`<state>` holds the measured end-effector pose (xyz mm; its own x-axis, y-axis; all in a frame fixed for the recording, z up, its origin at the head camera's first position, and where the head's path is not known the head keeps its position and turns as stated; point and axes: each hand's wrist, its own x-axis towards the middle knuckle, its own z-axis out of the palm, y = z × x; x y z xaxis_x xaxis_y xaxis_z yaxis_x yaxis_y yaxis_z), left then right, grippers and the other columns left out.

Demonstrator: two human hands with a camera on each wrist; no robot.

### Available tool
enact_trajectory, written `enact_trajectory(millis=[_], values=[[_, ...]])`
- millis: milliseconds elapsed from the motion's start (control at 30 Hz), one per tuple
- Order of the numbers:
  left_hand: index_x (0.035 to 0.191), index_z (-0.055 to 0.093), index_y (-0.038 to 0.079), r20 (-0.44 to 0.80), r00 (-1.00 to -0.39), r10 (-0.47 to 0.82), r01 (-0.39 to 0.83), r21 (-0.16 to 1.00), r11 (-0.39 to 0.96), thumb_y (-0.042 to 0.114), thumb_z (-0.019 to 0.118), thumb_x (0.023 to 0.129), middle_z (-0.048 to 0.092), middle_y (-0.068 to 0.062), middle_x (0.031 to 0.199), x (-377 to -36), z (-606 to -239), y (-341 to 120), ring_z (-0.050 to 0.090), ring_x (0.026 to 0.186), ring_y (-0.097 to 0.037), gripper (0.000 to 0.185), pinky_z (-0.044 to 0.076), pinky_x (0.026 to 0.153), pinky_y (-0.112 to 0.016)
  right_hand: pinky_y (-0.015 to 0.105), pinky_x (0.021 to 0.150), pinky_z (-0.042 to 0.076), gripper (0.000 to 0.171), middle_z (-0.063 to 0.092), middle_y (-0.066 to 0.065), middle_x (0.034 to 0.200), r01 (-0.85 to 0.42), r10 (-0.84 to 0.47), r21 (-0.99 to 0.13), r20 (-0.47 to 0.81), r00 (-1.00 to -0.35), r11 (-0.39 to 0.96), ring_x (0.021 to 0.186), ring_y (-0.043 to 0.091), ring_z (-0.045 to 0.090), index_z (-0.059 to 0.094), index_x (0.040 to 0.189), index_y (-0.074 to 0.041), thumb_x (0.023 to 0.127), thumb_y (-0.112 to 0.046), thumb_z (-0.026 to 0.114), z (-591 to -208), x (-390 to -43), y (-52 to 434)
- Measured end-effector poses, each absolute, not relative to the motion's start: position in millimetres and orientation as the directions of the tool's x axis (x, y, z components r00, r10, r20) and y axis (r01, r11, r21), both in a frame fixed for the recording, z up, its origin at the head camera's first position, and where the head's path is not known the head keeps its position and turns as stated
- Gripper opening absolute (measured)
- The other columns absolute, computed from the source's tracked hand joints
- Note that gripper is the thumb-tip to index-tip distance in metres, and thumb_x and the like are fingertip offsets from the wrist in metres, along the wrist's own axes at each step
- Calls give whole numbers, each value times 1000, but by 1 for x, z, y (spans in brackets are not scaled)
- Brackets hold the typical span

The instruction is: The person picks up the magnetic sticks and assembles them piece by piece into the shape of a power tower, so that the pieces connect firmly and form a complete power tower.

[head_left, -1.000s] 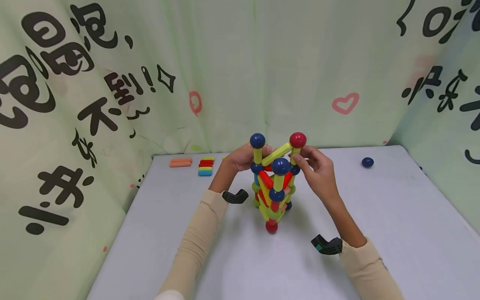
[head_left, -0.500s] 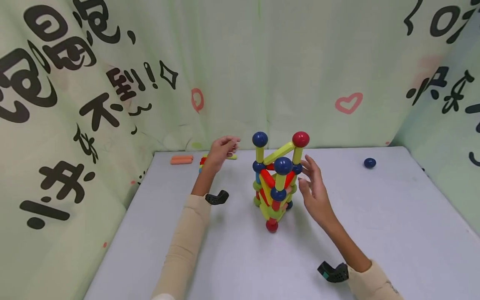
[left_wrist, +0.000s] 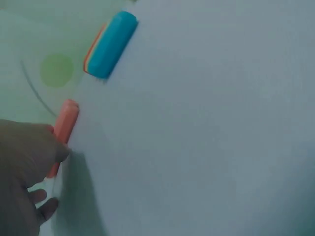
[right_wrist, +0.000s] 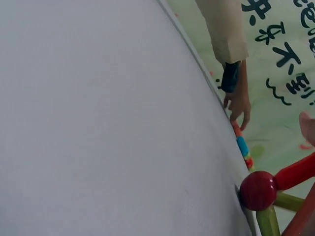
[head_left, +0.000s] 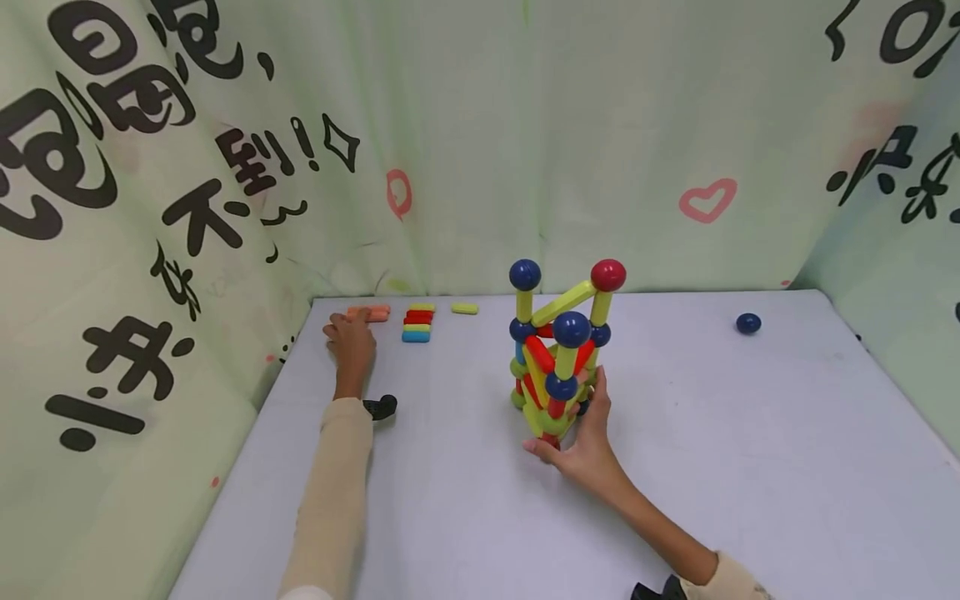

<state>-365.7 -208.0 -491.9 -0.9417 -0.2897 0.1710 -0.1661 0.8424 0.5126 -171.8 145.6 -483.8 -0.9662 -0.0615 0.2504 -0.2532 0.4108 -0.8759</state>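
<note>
A tower (head_left: 561, 386) of coloured rods and balls stands upright mid-table in the head view, with blue and red balls on top. My right hand (head_left: 592, 458) holds its lower part, thumb across the front by the bottom red ball (right_wrist: 258, 191) and fingers along the right side. At the far left, my left hand (head_left: 352, 346) reaches over the orange rods (head_left: 379, 313). In the left wrist view, that hand (left_wrist: 34, 152) pinches an orange rod (left_wrist: 66, 120) between finger and thumb, covering part of it.
Beside the orange rods lies a row of short rods (head_left: 417, 337) in blue, yellow and red. A single yellow-green rod (head_left: 464, 308) lies near the back edge. A loose blue ball (head_left: 748, 323) sits at the back right. A printed curtain (head_left: 465, 167) hangs behind the table.
My left hand has left the tower and moved left to the orange rods; a yellow-green rod now lies near the back edge. My right hand has lowered from the tower's top to its base.
</note>
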Motion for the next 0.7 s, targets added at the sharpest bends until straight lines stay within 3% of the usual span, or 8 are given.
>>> enact_trajectory(millis=[167,400,467,567,700], values=[[134,55,11,190,-950,-249,-160,390,907,9,54,99,32,-35,136,-367,-492,-208,30,125,-49,35,40,96,-61,63,109,30,126,20,24,144,-209,6,-867,237,-972,452,136,36,24,-10,153,-8,71,-19,86,-492,-177,142],[115,60,3,240,-944,-225,-151,292,945,8,59,96,43,-30,126,-359,-486,-205,38,121,-47,20,40,94,-62,60,105,39,114,36,19,135,-192,-19,-811,218,-976,552,129,31,37,8,150,-5,68,-16,87,-500,-184,142],[115,61,3,295,-926,-235,-134,324,937,9,61,94,49,-27,122,-358,-480,-199,44,117,-45,22,42,90,-62,60,105,39,114,37,17,137,-234,-49,-812,246,-968,535,130,30,38,8,151,-7,67,-12,85,-501,-186,145],[115,63,3,368,-897,-246,-36,492,870,16,60,96,59,-22,114,-359,-465,-181,54,109,-40,24,45,86,-58,60,107,37,109,37,14,138,-328,-160,-819,286,-945,471,129,27,39,11,151,-8,67,-5,81,-503,-192,154],[118,64,2,341,-926,-163,191,795,576,30,57,99,64,-18,108,-358,-434,-150,61,100,-31,34,50,85,-44,54,108,37,89,44,9,136,-349,-386,-854,195,-902,386,122,16,43,22,147,-11,76,-4,75,-503,-198,172]])
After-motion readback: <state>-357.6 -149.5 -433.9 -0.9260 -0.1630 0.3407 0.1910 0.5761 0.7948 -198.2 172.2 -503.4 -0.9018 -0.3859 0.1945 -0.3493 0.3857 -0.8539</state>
